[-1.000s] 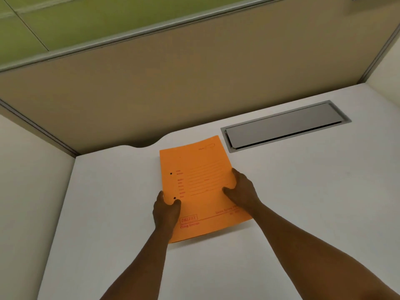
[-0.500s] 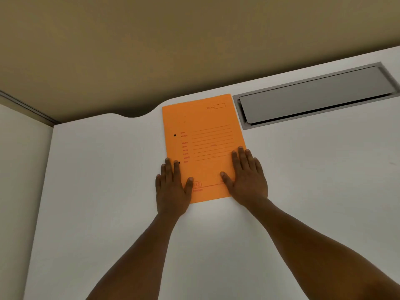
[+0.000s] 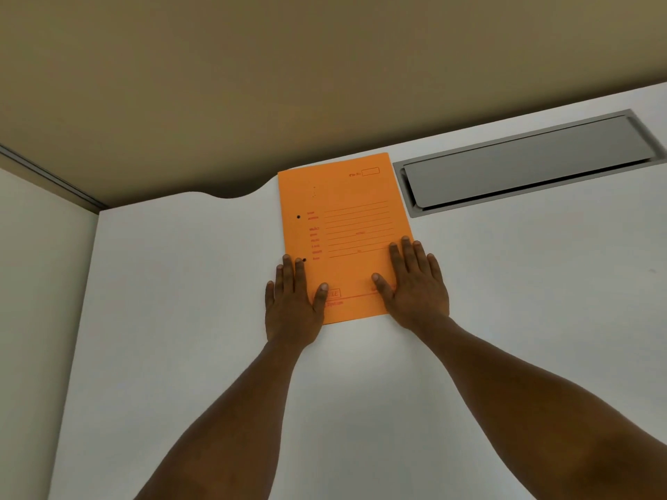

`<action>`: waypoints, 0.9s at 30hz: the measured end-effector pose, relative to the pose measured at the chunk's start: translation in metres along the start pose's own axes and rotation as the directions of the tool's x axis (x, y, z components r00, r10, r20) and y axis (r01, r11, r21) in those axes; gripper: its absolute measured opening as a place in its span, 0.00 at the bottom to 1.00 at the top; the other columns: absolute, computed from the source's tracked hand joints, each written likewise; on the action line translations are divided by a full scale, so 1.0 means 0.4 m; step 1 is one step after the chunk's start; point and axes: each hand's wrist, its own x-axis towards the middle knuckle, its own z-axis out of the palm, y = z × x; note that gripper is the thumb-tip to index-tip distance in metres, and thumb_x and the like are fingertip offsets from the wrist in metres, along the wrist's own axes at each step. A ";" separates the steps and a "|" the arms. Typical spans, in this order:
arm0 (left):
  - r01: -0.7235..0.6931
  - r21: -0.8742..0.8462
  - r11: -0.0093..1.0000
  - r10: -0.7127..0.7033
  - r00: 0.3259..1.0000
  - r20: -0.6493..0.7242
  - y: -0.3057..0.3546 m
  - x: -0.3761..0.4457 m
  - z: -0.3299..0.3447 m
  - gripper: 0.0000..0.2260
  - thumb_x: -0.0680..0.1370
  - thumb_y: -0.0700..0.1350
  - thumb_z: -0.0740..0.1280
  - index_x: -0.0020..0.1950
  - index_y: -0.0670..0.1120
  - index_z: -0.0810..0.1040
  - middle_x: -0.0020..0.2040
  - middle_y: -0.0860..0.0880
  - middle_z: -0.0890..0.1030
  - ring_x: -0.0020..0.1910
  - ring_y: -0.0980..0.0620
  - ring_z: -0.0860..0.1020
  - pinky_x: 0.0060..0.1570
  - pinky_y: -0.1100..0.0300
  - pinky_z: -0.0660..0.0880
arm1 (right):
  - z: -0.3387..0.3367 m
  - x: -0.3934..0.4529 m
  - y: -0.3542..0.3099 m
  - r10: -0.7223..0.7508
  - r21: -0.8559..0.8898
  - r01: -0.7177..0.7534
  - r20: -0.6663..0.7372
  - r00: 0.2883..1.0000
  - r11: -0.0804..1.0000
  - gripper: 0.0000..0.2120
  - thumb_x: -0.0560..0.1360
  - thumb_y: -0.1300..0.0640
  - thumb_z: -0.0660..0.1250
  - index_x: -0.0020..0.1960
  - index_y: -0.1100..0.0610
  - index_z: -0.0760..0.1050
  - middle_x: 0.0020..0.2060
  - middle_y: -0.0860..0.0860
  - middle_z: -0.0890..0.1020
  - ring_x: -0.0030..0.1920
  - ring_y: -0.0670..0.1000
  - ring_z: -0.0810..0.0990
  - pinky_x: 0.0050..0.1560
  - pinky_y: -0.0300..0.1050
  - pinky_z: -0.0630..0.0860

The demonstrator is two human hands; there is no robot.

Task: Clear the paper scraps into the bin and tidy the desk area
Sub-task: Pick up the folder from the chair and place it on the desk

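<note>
Folder (image 3: 343, 232) flat; left hand (image 3: 292, 304), right hand (image 3: 415, 286) pressing, palms down.

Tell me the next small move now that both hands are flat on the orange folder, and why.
Probably lift both hands off. The orange folder lies flat on the white desk, its far edge near the partition and its right side beside the grey cable hatch. The left hand and right hand press open-palmed on its near corners, gripping nothing. No paper scraps or bin are in view.
</note>
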 end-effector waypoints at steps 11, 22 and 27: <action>-0.043 -0.014 0.999 0.041 0.997 -0.071 0.010 -0.222 -0.043 0.35 0.80 0.65 0.47 0.80 0.47 0.43 0.81 0.47 0.44 0.79 0.46 0.46 0.75 0.48 0.44 | -0.069 -0.189 -0.038 -0.053 0.012 0.053 -0.030 0.998 0.999 0.38 0.77 0.30 0.37 0.79 0.52 0.41 0.79 0.51 0.44 0.78 0.52 0.39 0.74 0.49 0.35; -0.065 -0.026 0.998 0.061 0.989 -0.134 0.013 -0.505 -0.094 0.35 0.79 0.65 0.42 0.80 0.47 0.44 0.80 0.48 0.42 0.79 0.48 0.42 0.76 0.49 0.44 | -0.119 -0.479 -0.085 -0.031 -0.011 0.030 -0.066 0.997 0.999 0.40 0.74 0.30 0.32 0.79 0.52 0.40 0.78 0.51 0.41 0.77 0.52 0.37 0.75 0.50 0.36; -0.094 -0.039 0.995 0.088 0.988 -0.127 -0.026 -0.670 -0.063 0.35 0.78 0.66 0.41 0.80 0.47 0.44 0.80 0.49 0.41 0.79 0.50 0.41 0.76 0.51 0.41 | -0.087 -0.667 -0.106 -0.018 -0.002 0.018 -0.053 0.998 1.000 0.38 0.76 0.31 0.35 0.79 0.53 0.42 0.79 0.51 0.41 0.77 0.51 0.37 0.75 0.48 0.36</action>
